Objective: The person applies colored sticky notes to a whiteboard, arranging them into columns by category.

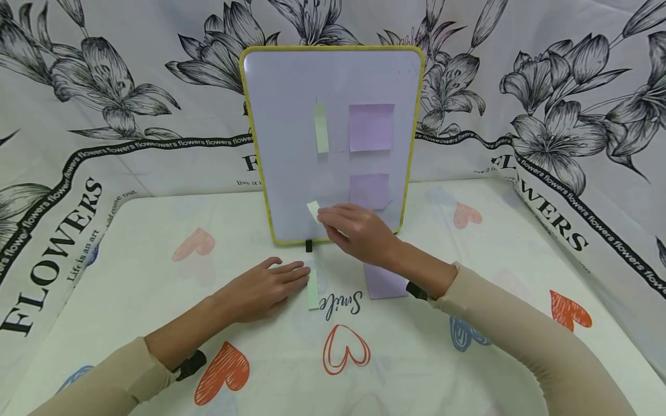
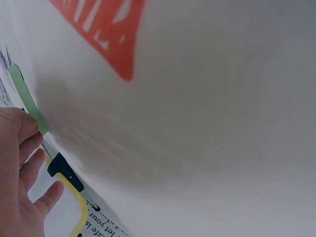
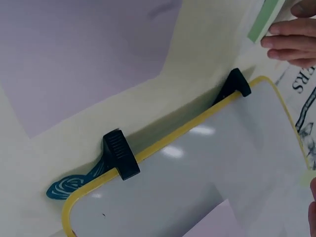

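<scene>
My right hand [image 1: 364, 234] pinches a small pale green sticky note [image 1: 313, 209] at the lower left of a yellow-framed whiteboard [image 1: 286, 167]. Whether the note's back touches the board cannot be told. In the right wrist view only a sliver of that hand's fingertips [image 3: 313, 207] shows at the right edge. On the table my left hand [image 1: 267, 292] lies with its fingers extended, their tips touching a narrow green sticky-note pad [image 1: 313, 296]. The left wrist view shows the same green pad [image 2: 27, 98] beside the fingertips.
Stuck on the board are a green strip note [image 1: 321, 130], an upper purple note [image 1: 372, 128] and a lower purple note [image 1: 368, 190], partly behind my right hand. A purple sticky-note pad [image 1: 384, 284] lies under the right forearm. Black feet [image 3: 121, 153] support the board.
</scene>
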Tool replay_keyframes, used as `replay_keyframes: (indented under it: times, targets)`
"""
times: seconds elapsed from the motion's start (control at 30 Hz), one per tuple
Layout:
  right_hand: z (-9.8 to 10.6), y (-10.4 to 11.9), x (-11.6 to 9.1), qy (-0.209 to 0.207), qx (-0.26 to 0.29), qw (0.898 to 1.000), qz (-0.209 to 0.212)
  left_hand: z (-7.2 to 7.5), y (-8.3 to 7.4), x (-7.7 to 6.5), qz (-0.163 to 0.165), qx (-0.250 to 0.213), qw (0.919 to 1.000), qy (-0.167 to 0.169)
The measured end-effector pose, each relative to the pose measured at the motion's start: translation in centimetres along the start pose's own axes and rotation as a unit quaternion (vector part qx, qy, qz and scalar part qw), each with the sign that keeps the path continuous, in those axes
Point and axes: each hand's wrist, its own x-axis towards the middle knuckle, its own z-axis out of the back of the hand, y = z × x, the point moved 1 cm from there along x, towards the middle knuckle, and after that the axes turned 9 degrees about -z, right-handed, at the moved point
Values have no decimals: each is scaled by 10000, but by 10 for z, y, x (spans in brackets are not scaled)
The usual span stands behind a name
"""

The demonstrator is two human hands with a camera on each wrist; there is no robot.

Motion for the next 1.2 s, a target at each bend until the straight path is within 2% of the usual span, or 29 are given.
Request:
replay_keyframes:
  times: [0.2, 0.4, 0.57, 0.8, 1.03, 1.2]
  targets:
    - [-3, -7, 3, -455, -407, 9978, 261, 0, 1, 1, -34, 29, 10000, -80]
    - [-7, -13, 5, -839, -679, 9941, 131, -1, 2, 3, 20, -88, 10000, -29]
    - [-11, -15, 7, -954, -790, 9923, 5, 5, 7, 6, 14, -107, 9996, -254]
    - [-14, -16, 7, -919, -846, 9921, -122, 27, 29, 11, 236, 328, 9974, -604]
    - [-19, -17, 7, -893, -963, 9913, -99, 56, 59, 16, 811, 516, 9875, -1253]
    - [-20, -18, 7, -892, -969, 9912, -104, 64, 70, 23, 1038, 533, 9816, -1509]
